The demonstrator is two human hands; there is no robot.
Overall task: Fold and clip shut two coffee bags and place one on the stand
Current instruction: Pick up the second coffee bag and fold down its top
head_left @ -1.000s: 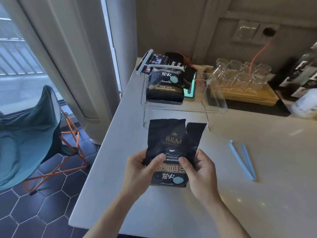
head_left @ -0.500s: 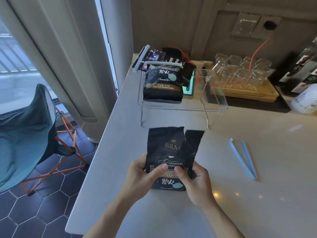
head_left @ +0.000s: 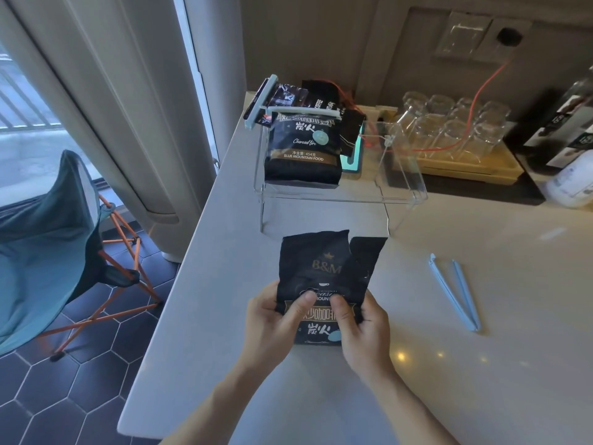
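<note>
Both hands are on the black foil coffee bag with gold lettering (head_left: 324, 284), which stands on the pale grey countertop (head_left: 481, 364) near its front left edge, its torn, open top pointing to the far side. The left hand (head_left: 272, 326) wraps the bag's left edge, fingers curled behind and thumb pressed flat across the printed front; the right hand (head_left: 362, 335) mirrors it on the right edge, thumb almost meeting the other at the middle of the label. Over to the right, well apart from the hands, the pale blue plastic sealing clip (head_left: 455, 295) lies open in a V on the counter. Just beyond the held bag sits the clear acrylic stand (head_left: 401, 191), and on it a second black coffee bag (head_left: 303, 149), already clipped along its top. Compared with a second ago, the grip has crept in: the thumbs now sit closer together, and the bag has been drawn slightly nearer the person.
</note>
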